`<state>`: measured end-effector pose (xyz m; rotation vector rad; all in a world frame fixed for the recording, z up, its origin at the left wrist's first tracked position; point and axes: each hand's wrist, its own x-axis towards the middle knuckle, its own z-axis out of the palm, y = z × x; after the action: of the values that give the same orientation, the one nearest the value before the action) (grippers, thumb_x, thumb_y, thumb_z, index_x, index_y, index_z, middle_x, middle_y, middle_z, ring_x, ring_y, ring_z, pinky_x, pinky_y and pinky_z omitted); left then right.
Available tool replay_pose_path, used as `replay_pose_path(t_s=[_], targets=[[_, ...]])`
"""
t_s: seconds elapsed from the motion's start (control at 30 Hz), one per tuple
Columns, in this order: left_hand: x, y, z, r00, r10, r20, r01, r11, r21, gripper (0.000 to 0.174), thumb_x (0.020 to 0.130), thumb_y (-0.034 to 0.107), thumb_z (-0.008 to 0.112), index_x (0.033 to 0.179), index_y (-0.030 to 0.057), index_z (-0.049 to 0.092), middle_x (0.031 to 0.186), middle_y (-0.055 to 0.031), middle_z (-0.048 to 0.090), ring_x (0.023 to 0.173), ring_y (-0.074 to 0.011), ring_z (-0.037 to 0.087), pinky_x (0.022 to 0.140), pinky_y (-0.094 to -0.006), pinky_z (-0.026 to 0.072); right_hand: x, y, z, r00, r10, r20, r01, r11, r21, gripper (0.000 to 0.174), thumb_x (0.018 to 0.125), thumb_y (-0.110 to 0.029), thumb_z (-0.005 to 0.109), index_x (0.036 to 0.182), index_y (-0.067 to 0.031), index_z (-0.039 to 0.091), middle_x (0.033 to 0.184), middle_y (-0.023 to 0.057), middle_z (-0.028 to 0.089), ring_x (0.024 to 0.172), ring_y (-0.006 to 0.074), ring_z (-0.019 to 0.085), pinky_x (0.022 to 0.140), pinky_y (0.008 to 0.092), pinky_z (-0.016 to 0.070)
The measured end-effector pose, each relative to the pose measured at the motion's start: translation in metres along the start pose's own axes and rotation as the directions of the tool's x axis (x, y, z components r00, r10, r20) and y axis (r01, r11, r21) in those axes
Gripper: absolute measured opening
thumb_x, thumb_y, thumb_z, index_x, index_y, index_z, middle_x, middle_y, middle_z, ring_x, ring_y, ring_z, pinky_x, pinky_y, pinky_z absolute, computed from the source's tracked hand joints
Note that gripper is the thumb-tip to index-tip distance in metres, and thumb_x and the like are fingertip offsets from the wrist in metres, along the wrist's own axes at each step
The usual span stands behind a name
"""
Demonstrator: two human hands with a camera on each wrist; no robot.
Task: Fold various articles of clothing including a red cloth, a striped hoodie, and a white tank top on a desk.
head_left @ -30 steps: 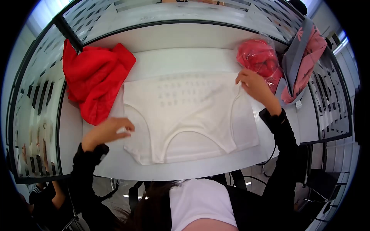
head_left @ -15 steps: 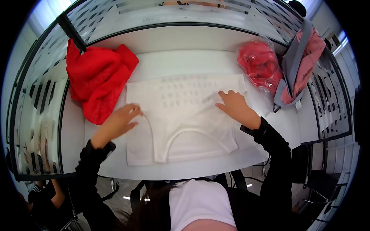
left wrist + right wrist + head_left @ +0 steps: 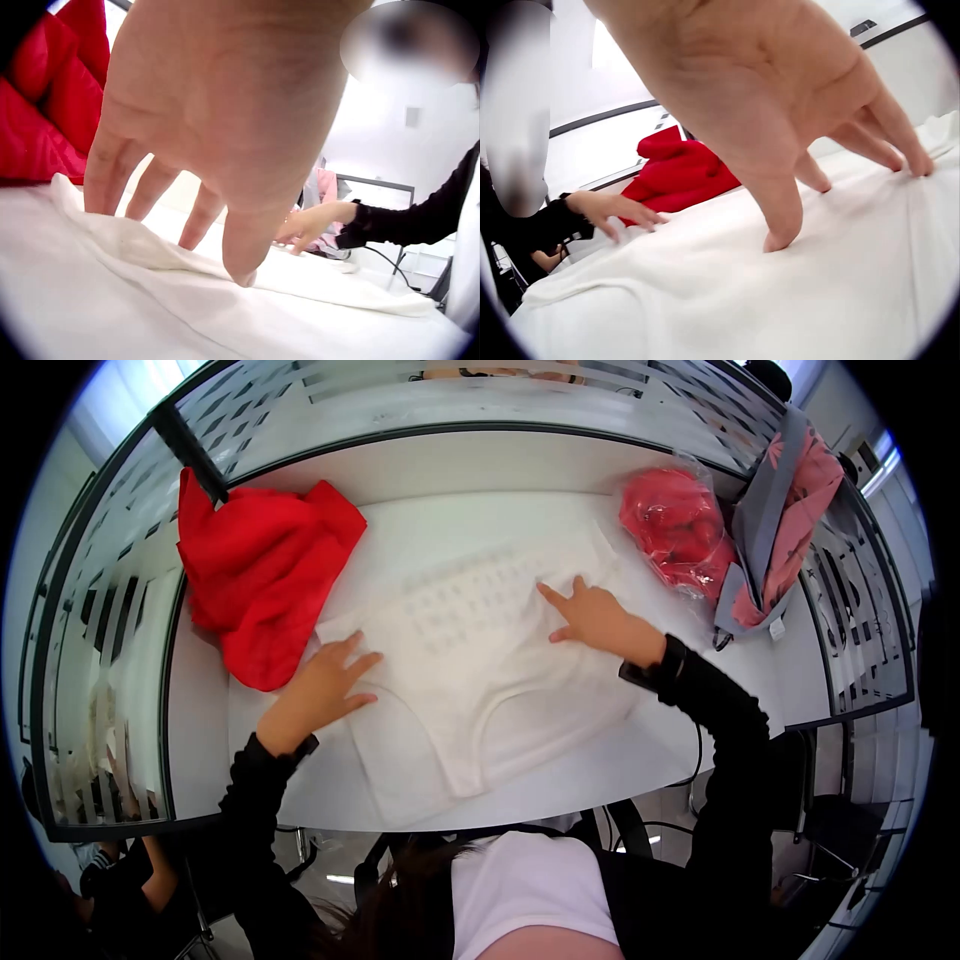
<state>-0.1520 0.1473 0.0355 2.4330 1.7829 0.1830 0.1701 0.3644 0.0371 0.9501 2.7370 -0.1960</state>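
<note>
A white tank top [image 3: 455, 660] lies spread on the white table, its straps toward the person and rows of faint lettering near its far edge. My left hand [image 3: 323, 682] rests its spread fingertips on the top's left side; in the left wrist view its thumb [image 3: 244, 259] touches the cloth by a raised fold. On the right part of the top, my right hand [image 3: 597, 622] presses down with fingers apart. The right wrist view shows its thumb [image 3: 781, 225] and fingertips on the fabric, with small creases round them.
A heap of red cloth [image 3: 265, 570] lies at the left against the partition. At the back right are a clear plastic bag [image 3: 675, 530] with red cloth inside and a pink and grey fabric item [image 3: 790, 520]. Low partitions enclose the table [image 3: 480, 515] on three sides.
The right hand has come inward from the top's right corner and the left hand has moved onto its left side. The tank top has turned, its left side now nearer the person.
</note>
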Motion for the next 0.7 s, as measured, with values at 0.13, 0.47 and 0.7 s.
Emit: replay_pose_path(t_s=[0.13,0.47,0.7], targets=[[-0.021,0.033,-0.006,0.999,-0.039,0.02,0.04,0.999,-0.03,0.052,0.071,0.029,0.07,0.115,0.0079,0.052,0.119,-0.0241,0.049,0.095,-0.0356,0.053,0.085,-0.0401,0.0436,0.069,0.029,-0.001,0.96,-0.271,-0.07,0.27,0.963,-0.025,0.084,0.068,-0.027,0.073,0.14,-0.0208,0.029,0.126,0.0289,0.038,0.106,0.0429,0.049,0.087,0.0425,0.0443],[-0.042,0.107,-0.01,0.97,0.215,0.111,-0.193,0.965,-0.179,0.059,0.069,0.035,0.071,0.114,0.0023,0.049,0.115,-0.0175,0.052,0.103,-0.0325,0.049,0.093,-0.0428,0.0382,0.082,0.001,-0.039,0.693,-0.531,-0.488,0.451,0.847,-0.282,0.049,0.079,-0.03,0.064,0.12,-0.0088,0.048,0.121,0.0105,0.048,0.101,0.0275,0.052,0.083,0.0376,0.044],[-0.066,0.119,0.004,0.944,0.203,0.259,-0.174,0.976,-0.132,0.07,0.065,0.029,0.074,0.124,0.0039,0.045,0.134,-0.0126,0.04,0.127,-0.0287,0.035,0.103,-0.0434,0.0308,-0.119,-0.016,0.007,0.794,-0.605,-0.065,0.607,0.78,0.154,0.081,0.067,-0.05,0.068,0.132,-0.0088,0.04,0.139,0.0204,0.03,0.123,0.0367,0.035,0.101,0.0454,0.0297]])
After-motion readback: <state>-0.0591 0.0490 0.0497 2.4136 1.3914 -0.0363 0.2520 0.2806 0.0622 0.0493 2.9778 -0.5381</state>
